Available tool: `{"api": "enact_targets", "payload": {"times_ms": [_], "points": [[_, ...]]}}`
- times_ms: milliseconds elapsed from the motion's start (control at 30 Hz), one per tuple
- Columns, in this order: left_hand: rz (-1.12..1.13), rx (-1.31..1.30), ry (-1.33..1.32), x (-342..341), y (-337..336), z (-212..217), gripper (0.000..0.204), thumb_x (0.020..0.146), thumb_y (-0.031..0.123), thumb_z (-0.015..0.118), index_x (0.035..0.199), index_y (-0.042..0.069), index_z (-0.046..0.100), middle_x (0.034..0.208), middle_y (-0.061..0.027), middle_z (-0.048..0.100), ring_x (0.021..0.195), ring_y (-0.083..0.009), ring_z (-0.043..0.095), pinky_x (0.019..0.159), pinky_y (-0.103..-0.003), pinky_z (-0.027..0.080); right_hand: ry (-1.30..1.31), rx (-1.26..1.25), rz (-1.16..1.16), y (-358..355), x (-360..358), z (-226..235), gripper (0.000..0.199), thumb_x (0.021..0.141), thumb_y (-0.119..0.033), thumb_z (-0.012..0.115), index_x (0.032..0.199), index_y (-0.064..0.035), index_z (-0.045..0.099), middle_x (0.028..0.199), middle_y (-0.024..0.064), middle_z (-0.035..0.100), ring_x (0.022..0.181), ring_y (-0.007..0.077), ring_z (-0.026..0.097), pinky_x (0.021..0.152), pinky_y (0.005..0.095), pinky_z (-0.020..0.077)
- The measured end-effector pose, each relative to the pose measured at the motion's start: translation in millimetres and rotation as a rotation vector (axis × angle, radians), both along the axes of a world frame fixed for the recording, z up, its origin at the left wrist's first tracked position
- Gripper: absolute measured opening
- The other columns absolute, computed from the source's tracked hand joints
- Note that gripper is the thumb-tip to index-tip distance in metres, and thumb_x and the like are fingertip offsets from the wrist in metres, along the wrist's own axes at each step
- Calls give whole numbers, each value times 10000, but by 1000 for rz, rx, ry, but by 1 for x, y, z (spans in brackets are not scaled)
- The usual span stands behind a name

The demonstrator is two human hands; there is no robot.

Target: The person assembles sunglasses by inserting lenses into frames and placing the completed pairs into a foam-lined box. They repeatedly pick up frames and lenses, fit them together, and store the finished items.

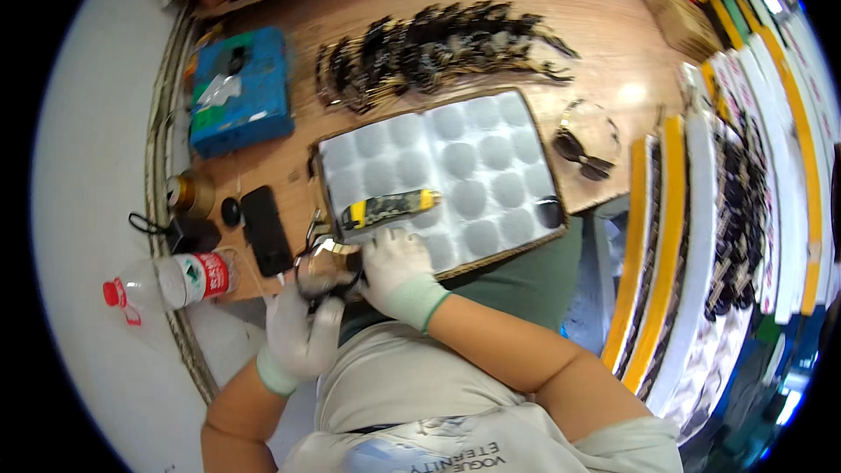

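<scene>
A pair of glasses (326, 264) with dark frame and shiny lenses is held between my two white-gloved hands, off the near left corner of the tray. My left hand (302, 333) grips its lower side, its fingers partly blurred. My right hand (399, 271) closes on its right end, knuckles over the tray's near edge. The shallow tray (526, 250) is lined with a white sheet bearing rows of grey circles. On it, just beyond my right hand, lies a stubby tool (390, 208) with yellow ends and a camouflage-patterned middle.
Many dark eyeglass frames (429, 48) stand in a row behind the tray; sunglasses (583, 153) lie right of it. At left are a blue box (241, 92), a black phone (266, 229), a jar (191, 193) and a plastic bottle (171, 282). Stacked trays (670, 245) crowd the right.
</scene>
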State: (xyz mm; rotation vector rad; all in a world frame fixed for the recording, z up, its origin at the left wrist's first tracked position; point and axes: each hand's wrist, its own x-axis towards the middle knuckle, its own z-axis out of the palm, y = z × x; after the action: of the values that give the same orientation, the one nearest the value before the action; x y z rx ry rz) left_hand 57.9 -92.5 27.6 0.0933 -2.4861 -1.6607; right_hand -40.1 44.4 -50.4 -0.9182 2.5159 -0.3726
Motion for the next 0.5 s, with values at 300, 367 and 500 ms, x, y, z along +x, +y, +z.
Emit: {"api": "enact_targets", "payload": {"times_ms": [300,367,500], "points": [[-104,208,-31,38,34,3,229,957,90,562,1138,-49,569,968,-182,743,890,-265,731,815,-367,570,-34,67,-160,-9,4,-12,518,742,-327,795,1162,-58,657,1193,132,607,1179,300,588,970,424,487],[-198,143,-42,43,31,-1,236,968,100,575,1152,-47,560,1031,-198,736,914,-261,726,831,-365,568,-5,-17,-166,-5,7,-14,403,814,-270,736,1144,-63,632,1182,128,614,1142,308,610,931,431,516],[-173,135,71,48,33,0,222,975,98,564,1147,-42,564,1039,-184,727,893,-259,718,821,-359,566,-138,-320,-160,14,17,1,286,852,-169,685,1094,-44,600,1067,168,648,1013,335,662,861,460,543]]}}
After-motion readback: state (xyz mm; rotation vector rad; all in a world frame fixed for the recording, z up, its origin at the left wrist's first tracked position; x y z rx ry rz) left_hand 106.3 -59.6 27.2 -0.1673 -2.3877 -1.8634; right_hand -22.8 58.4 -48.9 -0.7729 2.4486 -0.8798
